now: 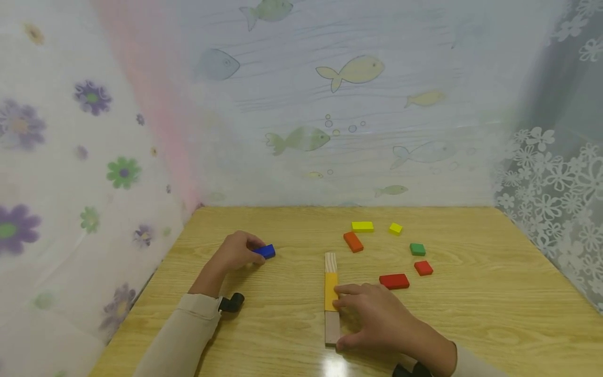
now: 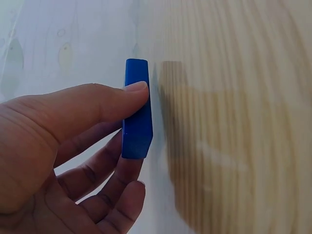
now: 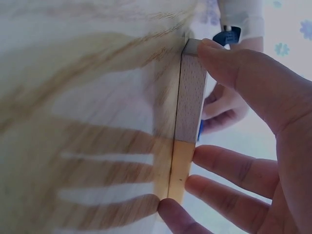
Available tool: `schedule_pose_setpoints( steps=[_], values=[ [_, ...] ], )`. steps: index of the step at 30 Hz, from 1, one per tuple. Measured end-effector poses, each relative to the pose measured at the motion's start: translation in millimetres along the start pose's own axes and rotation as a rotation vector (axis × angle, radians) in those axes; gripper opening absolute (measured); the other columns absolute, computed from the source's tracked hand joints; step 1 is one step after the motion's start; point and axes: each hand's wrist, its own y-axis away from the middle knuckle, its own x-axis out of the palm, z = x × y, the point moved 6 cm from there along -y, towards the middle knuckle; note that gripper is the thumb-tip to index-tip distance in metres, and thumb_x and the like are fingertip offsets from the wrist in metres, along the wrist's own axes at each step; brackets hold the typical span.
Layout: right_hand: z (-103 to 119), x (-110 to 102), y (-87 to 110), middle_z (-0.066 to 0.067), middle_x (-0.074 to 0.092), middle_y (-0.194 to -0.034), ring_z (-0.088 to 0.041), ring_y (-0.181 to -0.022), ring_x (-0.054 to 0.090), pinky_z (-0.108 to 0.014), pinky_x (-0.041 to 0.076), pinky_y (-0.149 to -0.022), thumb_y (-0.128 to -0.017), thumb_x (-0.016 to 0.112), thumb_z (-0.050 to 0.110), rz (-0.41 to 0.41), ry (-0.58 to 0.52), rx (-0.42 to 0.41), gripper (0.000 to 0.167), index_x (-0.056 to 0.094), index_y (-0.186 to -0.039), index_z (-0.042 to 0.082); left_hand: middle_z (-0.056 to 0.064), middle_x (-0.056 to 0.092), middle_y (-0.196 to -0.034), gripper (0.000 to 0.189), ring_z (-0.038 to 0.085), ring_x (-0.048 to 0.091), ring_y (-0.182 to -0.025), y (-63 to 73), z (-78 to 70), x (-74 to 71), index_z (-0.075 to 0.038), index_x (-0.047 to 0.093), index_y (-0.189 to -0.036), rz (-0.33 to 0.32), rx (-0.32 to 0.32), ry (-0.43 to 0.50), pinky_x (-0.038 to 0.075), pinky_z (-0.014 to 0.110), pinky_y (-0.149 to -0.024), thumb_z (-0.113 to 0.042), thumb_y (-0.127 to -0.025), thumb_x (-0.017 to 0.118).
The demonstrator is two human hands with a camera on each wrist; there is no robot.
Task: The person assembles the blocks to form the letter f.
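At the left, my left hand pinches a blue block between thumb and fingers, close over the table. In the left wrist view the thumb lies on the face of the blue block. Near the middle, a straight row runs away from me: a greyish-brown block nearest, an orange-yellow block, then a pale ridged wooden piece. My right hand rests along the row's right side. Its thumb touches the near end of the greyish-brown block, and its extended fingers touch the orange-yellow block.
On the wooden table, loose blocks lie to the right: a long red, a short red, a green, an orange, a long yellow and a small yellow. Patterned curtains enclose the table.
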Motion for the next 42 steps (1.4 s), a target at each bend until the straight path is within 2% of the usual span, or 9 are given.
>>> schedule_pose_setpoints(
  steps=[4, 7, 13, 18, 25, 33, 42],
  values=[
    [0.5, -0.6, -0.5, 0.004, 0.064, -0.143, -0.024, -0.124, 0.064, -0.051, 0.053, -0.099, -0.074, 0.079, 0.075, 0.002, 0.001, 0.0, 0.068, 0.077, -0.123, 0.027, 0.005, 0.076, -0.111, 0.035, 0.022, 0.069, -0.102, -3.4, -9.2, 4.9, -0.013, 0.079, -0.117, 0.007, 0.027, -0.004, 0.058, 0.041, -0.085, -0.018, -0.084, 0.087],
    [1.0, -0.9, -0.8, 0.004, 0.064, -0.143, -0.024, -0.124, 0.065, -0.051, 0.053, -0.098, -0.074, 0.08, 0.073, 0.005, 0.006, 0.001, 0.067, 0.077, -0.123, 0.027, 0.003, 0.075, -0.111, 0.033, 0.02, 0.069, -0.101, -7.4, -16.4, 10.4, -0.015, 0.079, -0.117, 0.017, 0.034, 0.008, 0.058, 0.04, -0.086, -0.017, -0.085, 0.087],
    [1.1, -1.1, -1.7, 0.003, 0.064, -0.143, -0.024, -0.124, 0.064, -0.052, 0.052, -0.099, -0.074, 0.079, 0.075, 0.021, 0.007, 0.008, 0.068, 0.077, -0.123, 0.028, 0.004, 0.073, -0.108, 0.033, 0.02, 0.068, -0.098, -12.4, -31.8, 21.3, -0.018, 0.079, -0.117, 0.038, 0.038, 0.02, 0.059, 0.037, -0.08, -0.015, -0.085, 0.086],
    [1.1, -1.3, -2.3, 0.003, 0.064, -0.143, -0.024, -0.126, 0.064, -0.052, 0.052, -0.1, -0.074, 0.078, 0.075, 0.028, 0.003, 0.008, 0.068, 0.077, -0.123, 0.028, 0.004, 0.073, -0.111, 0.032, 0.02, 0.068, -0.101, -15.0, -44.7, 31.1, -0.018, 0.079, -0.117, 0.051, 0.064, -0.006, 0.059, 0.038, -0.082, -0.016, -0.086, 0.086],
    [0.9, -1.3, -2.4, 0.004, 0.064, -0.143, -0.024, -0.126, 0.064, -0.052, 0.052, -0.1, -0.074, 0.077, 0.076, 0.03, 0.001, 0.01, 0.068, 0.077, -0.123, 0.028, 0.004, 0.074, -0.113, 0.033, 0.02, 0.067, -0.102, -18.2, -58.1, 45.4, -0.017, 0.079, -0.117, 0.085, 0.099, 0.011, 0.058, 0.036, -0.08, -0.014, -0.085, 0.087],
    [-0.5, -0.1, -3.0, 0.004, 0.064, -0.143, -0.024, -0.125, 0.064, -0.052, 0.052, -0.1, -0.074, 0.076, 0.078, 0.036, 0.002, 0.011, 0.069, 0.076, -0.123, 0.028, 0.003, 0.074, -0.114, 0.029, 0.021, 0.067, -0.104, -22.3, -76.0, 60.7, -0.018, 0.081, -0.113, 0.098, 0.166, -0.02, 0.057, 0.04, -0.09, -0.016, -0.085, 0.086],
    [-1.2, 0.4, -3.3, 0.004, 0.064, -0.144, -0.024, -0.126, 0.064, -0.052, 0.052, -0.1, -0.075, 0.076, 0.077, 0.038, -0.001, 0.011, 0.068, 0.076, -0.123, 0.028, 0.002, 0.074, -0.114, 0.028, 0.022, 0.067, -0.108, -23.3, -86.3, 72.1, -0.016, 0.081, -0.113, 0.117, 0.19, -0.019, 0.056, 0.042, -0.094, -0.014, -0.086, 0.086]
  ],
)
